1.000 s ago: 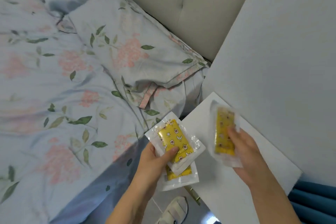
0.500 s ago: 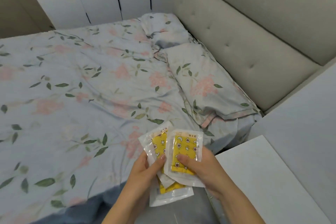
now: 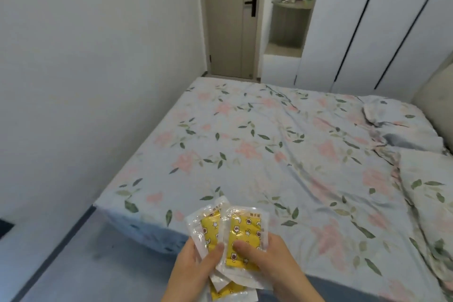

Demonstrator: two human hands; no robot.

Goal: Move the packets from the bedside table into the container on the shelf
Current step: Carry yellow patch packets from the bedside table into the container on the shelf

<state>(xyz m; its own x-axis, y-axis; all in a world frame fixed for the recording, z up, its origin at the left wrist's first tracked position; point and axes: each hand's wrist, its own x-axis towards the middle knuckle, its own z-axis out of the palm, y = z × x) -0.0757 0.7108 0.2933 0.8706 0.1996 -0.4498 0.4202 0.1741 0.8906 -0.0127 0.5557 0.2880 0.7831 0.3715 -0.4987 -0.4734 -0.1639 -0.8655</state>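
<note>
Several clear packets with yellow star-printed inserts are bunched together low in the head view. My left hand grips the rear packets, thumb on top. My right hand holds the front packet, thumb pressed on its yellow face. A third packet sticks out below both hands. Far off, an open shelf niche beside the wardrobe carries some small items; no container can be made out there. The bedside table is out of view.
A bed with floral bedding fills the middle and right, pillows at the right. A white wall runs along the left with a narrow floor strip. A closed door and white wardrobe stand beyond.
The view has swung left from the bedside table and headboard across the bed toward the door. My right hand brought its packet against those in my left hand; both now hold the stack.
</note>
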